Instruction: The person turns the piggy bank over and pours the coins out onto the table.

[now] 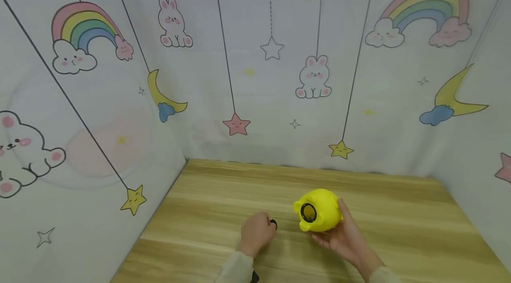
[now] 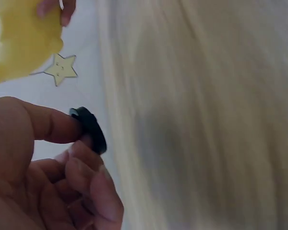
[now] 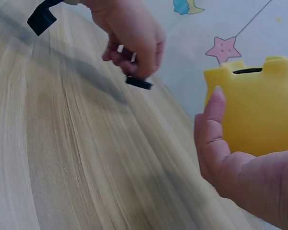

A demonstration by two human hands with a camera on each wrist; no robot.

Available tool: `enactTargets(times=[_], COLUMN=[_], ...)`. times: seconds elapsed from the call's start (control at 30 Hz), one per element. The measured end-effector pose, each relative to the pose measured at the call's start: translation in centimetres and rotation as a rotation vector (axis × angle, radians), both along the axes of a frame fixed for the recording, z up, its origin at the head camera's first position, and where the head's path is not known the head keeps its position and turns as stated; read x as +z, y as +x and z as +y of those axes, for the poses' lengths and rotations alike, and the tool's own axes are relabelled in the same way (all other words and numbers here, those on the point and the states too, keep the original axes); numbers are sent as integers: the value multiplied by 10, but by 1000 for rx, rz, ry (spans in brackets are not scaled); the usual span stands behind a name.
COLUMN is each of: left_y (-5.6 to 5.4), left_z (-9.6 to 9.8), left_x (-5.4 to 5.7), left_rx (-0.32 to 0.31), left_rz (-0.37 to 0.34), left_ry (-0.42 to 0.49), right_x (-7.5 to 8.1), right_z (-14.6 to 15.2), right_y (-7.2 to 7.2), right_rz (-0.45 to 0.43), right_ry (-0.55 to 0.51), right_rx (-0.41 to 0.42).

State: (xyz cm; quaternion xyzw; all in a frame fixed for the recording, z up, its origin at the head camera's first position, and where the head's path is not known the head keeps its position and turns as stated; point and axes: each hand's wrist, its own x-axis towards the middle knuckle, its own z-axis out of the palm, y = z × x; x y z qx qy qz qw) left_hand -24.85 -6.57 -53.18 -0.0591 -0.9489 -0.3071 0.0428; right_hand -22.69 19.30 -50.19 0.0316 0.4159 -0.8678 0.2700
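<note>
A rounded yellow piggy bank (image 1: 328, 207) with stubby knobs is held above the table by my right hand (image 1: 348, 239). Its round, black-rimmed opening (image 1: 308, 213) faces left and towards me in the head view. The right wrist view shows fingers (image 3: 214, 139) against the side of the bank, while its far side is hidden. To the left, my left hand (image 1: 255, 233) pinches a small round black cap (image 2: 90, 129) between thumb and fingers. The cap is apart from the bank and off the tabletop.
Under both hands lies a wood-grain table (image 1: 223, 194). Pale cloth walls (image 1: 271, 96) printed with rabbits, stars, moons and rainbows rise at its back and sides. A black strap piece (image 3: 41, 20) hangs at the left wrist.
</note>
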Motion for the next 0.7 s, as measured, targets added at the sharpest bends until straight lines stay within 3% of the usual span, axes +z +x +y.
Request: enactTargets(times=[0.1, 0.2, 0.3, 0.4, 0.47, 0.53, 0.63, 0.7], left_y=[2, 1, 0, -2, -2, 0, 3, 6], left_z=[-9, -13, -14, -10, -3, 6, 17, 23], left_x=[-9, -13, -11, -2, 4, 11, 22, 27], left_rx=[46, 49, 40, 25, -40, -160, -330, -381], left_rz=[-53, -85, -100, -67, -65, -140, -374, -530], left_ry=[-73, -123, -157, -160, -55, 159, 517, 662], right_x=[-2, 1, 9, 20, 26, 31, 37, 38], right_z=[3, 8, 14, 19, 23, 28, 28, 26], right_y=[-1, -4, -9, -15, -18, -20, -22, -20], right_rz=[-9, -31, -22, 51, 114, 177, 259, 309], right_ry=[27, 99, 211, 345, 441, 533, 646, 696], right_rx=[81, 150, 224, 294, 322, 338, 334, 321])
